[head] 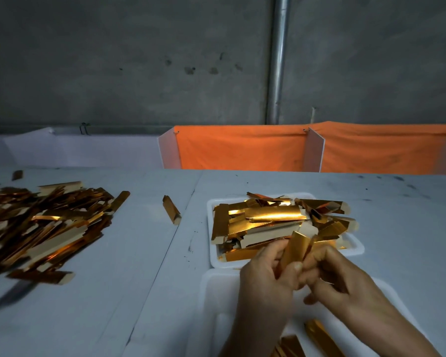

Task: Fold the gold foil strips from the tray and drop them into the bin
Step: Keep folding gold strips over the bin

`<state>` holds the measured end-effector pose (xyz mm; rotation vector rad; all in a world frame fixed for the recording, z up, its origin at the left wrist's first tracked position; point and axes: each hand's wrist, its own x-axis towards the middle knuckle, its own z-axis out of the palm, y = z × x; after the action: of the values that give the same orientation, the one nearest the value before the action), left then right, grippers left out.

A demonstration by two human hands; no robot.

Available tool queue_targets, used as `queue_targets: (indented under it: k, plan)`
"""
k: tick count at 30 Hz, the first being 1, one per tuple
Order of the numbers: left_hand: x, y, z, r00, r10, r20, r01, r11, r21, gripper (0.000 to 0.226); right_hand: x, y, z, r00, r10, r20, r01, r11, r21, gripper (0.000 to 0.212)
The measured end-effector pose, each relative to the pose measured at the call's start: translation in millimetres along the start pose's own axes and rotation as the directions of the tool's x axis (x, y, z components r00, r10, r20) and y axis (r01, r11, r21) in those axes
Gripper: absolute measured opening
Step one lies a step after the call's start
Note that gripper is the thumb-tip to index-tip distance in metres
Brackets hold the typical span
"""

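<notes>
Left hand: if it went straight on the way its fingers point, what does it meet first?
Most likely the right hand: the left hand and it grip one gold strip between them. Depth is unclear.

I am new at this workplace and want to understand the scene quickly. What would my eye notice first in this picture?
First, the two hands, left hand and right hand, low in the middle, together pinching one gold foil strip. Just behind them, a white tray is heaped with shiny gold strips. At the far left, a large pile of strips spreads over the grey table, and an orange cloth hangs at the back.
</notes>
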<state>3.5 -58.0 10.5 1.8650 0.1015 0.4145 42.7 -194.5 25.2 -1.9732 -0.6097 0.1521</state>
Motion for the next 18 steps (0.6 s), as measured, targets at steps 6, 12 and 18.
queue_targets:
  k: [6,12,18]
  plan:
    - [-3,1,1,0.993,0.106,0.051,-0.112,0.987,0.116,0.035,1,2,-4,0.987,0.043,-0.153,-0.021,0.990,0.138,0.006]
    - [-1,-4,-3,0.978,0.185,0.096,-0.205,0.934,0.293,0.052,-2,-6,-3,0.981,0.026,-0.193,0.014,0.978,0.206,0.030]
    - [-1,-4,0,0.952,0.191,0.241,-0.268,0.899,0.347,0.049,4,1,-14,0.962,0.096,-0.257,0.007,0.928,0.373,0.017]
